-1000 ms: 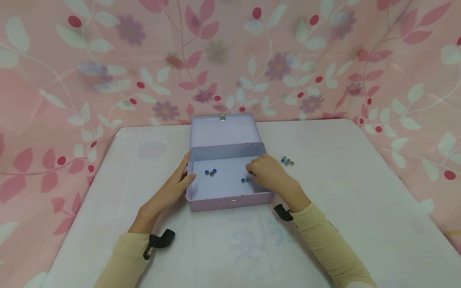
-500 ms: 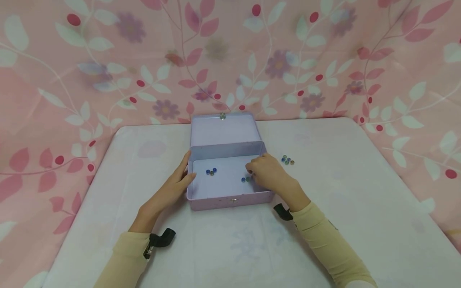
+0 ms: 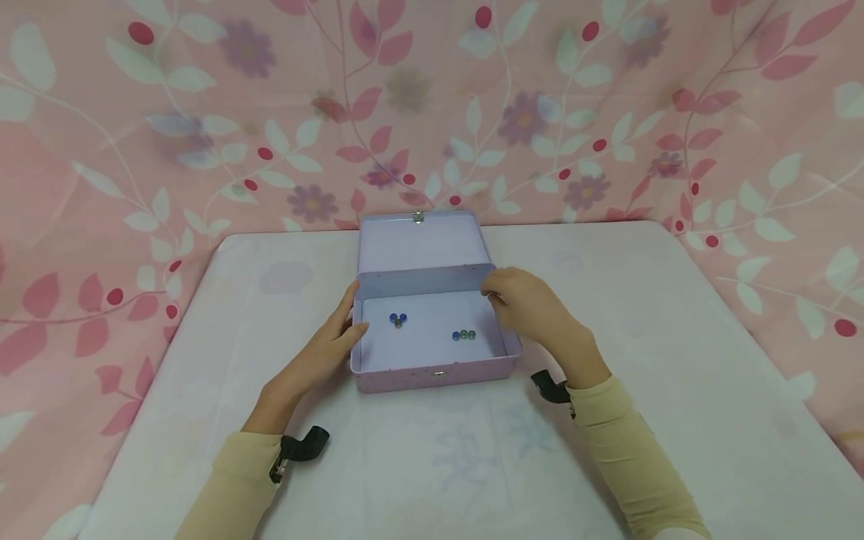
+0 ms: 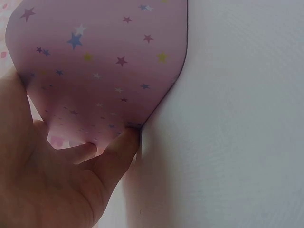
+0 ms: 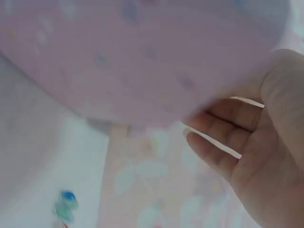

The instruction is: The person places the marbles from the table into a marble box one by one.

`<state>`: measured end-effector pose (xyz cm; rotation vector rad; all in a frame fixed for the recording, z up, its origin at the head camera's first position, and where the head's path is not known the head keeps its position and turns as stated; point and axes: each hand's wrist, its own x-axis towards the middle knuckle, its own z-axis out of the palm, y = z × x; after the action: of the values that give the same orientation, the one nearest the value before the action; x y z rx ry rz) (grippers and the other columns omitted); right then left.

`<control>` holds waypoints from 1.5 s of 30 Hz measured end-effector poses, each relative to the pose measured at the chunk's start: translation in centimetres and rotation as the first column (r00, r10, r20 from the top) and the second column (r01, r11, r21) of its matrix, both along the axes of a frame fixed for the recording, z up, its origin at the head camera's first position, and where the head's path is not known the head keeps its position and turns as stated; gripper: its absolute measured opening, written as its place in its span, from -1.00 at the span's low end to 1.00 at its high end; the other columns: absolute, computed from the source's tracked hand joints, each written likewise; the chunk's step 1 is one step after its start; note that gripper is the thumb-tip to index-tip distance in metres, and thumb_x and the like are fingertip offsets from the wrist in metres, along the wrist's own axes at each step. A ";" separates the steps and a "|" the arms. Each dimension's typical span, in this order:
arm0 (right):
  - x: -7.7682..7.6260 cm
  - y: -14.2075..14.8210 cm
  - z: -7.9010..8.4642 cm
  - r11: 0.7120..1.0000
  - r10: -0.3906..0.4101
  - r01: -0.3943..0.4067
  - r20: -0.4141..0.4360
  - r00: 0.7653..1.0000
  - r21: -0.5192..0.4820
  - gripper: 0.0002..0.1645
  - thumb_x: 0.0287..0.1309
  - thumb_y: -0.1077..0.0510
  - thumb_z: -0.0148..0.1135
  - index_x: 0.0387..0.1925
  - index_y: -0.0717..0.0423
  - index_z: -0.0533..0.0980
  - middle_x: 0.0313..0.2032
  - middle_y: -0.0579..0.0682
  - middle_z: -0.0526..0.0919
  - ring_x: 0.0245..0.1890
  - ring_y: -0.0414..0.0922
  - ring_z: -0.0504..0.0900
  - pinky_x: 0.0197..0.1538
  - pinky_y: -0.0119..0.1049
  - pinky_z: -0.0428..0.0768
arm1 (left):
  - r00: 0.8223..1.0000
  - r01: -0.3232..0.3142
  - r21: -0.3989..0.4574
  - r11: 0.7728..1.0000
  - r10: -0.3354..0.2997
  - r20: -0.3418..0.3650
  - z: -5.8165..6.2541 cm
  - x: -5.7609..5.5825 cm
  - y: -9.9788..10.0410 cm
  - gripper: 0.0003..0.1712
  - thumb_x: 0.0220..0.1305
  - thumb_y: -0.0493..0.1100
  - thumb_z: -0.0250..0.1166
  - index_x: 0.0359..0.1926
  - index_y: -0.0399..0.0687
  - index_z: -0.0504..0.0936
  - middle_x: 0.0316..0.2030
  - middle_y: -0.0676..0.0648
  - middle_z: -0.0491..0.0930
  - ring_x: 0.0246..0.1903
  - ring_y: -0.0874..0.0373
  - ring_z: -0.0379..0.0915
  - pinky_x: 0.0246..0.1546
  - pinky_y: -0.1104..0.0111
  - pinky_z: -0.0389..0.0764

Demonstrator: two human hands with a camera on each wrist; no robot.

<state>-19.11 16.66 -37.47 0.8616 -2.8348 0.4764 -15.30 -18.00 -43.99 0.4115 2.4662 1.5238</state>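
Note:
A lilac tin box with small stars on its outside lies with its lid swung back. Inside it, a blue-and-brownish marble cluster sits at the left, and a row of blue and green marbles at the right. My left hand grips the box's left wall, its thumb over the rim; its fingers press the starry side in the left wrist view. Over the right rim is my right hand, fingers loosely bent. The box covers its fingertips in the right wrist view; no marble shows in it.
Blurred blue and green marbles lie on the table outside the box in the right wrist view; the right hand hides them in the head view. A white cloth covers the table. A pink floral curtain hangs behind it.
My right hand has lifted from inside the box and moved right and back over its rim, uncovering a third marble in the right row. The left marbles have rolled slightly. My left hand stays put.

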 end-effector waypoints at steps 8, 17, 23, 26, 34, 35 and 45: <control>-1.0 3.5 1.1 0.991 -0.120 0.121 0.023 0.993 -0.049 -0.81 0.23 0.33 0.18 -0.18 0.16 0.66 -0.23 0.04 0.70 -0.18 0.00 0.62 -0.02 -0.04 0.60 | 1.000 -0.013 -0.011 1.000 0.013 0.020 0.1 0.0 0.0 -0.17 0.55 0.03 -0.05 0.54 0.58 -0.40 0.58 0.22 -0.41 0.58 -0.21 -0.32 0.43 -0.24 0.05; -2.3 6.3 0.2 0.966 -0.258 0.254 0.155 0.953 0.051 -0.74 0.17 0.29 0.14 -0.13 0.21 0.64 -0.32 0.12 0.66 -0.30 0.03 0.59 -0.17 -0.01 0.56 | 1.000 -0.013 -0.009 1.000 0.013 0.017 0.2 0.0 -0.1 -0.17 0.54 0.08 -0.05 0.55 0.55 -0.39 0.58 0.22 -0.41 0.58 -0.17 -0.34 0.46 -0.22 -0.01; -2.7 7.4 -1.0 0.940 -0.337 0.310 0.241 0.910 0.140 -0.64 0.11 0.27 0.08 -0.06 0.22 0.63 -0.25 0.17 0.68 -0.30 0.05 0.61 -0.23 0.00 0.57 | 1.000 -0.011 -0.008 1.000 0.011 0.010 0.1 0.0 -0.2 -0.16 0.54 0.07 -0.04 0.55 0.53 -0.39 0.58 0.24 -0.40 0.59 -0.14 -0.35 0.48 -0.20 -0.05; -2.9 8.0 -1.7 0.926 -0.370 0.331 0.263 0.891 0.180 -0.64 0.09 0.24 0.08 -0.08 0.20 0.62 -0.21 0.20 0.68 -0.30 0.07 0.61 -0.27 0.01 0.56 | 1.000 -0.011 -0.006 1.000 0.011 0.013 0.0 0.0 -0.1 -0.16 0.54 0.07 -0.04 0.55 0.53 -0.39 0.58 0.24 -0.41 0.59 -0.14 -0.36 0.48 -0.20 -0.05; -3.3 8.4 -3.0 0.919 -0.386 0.336 0.286 0.877 0.208 -0.71 0.19 0.24 0.07 -0.13 0.20 0.63 -0.15 0.24 0.68 -0.16 0.15 0.60 -0.13 0.12 0.56 | 1.000 -0.011 -0.012 1.000 0.011 0.021 0.0 -0.1 -0.1 -0.17 0.55 0.06 -0.05 0.54 0.56 -0.40 0.58 0.27 -0.42 0.59 -0.13 -0.37 0.48 -0.21 -0.06; -3.3 8.4 -3.1 0.919 -0.385 0.335 0.286 0.878 0.207 -0.72 0.21 0.24 0.06 -0.13 0.21 0.63 -0.13 0.25 0.68 -0.13 0.17 0.60 -0.11 0.14 0.56 | 1.000 -0.011 -0.013 1.000 0.011 0.020 0.0 -0.1 -0.1 -0.17 0.55 0.05 -0.05 0.54 0.57 -0.40 0.58 0.26 -0.41 0.59 -0.13 -0.36 0.48 -0.21 -0.06; -3.7 8.5 -4.0 0.926 -0.364 0.321 0.246 0.898 0.197 -0.80 0.09 0.31 0.08 -0.33 0.19 0.63 -0.22 0.22 0.70 -0.24 0.13 0.62 -0.18 0.10 0.57 | 1.000 -0.007 -0.013 1.000 0.007 0.022 -0.1 -0.2 0.0 -0.17 0.55 0.03 -0.05 0.53 0.61 -0.40 0.58 0.26 -0.41 0.58 -0.17 -0.34 0.46 -0.22 -0.01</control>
<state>-22.80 25.12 -41.52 0.3107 -3.2231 0.3590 -15.51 -17.99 -44.05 0.3829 2.4617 1.5066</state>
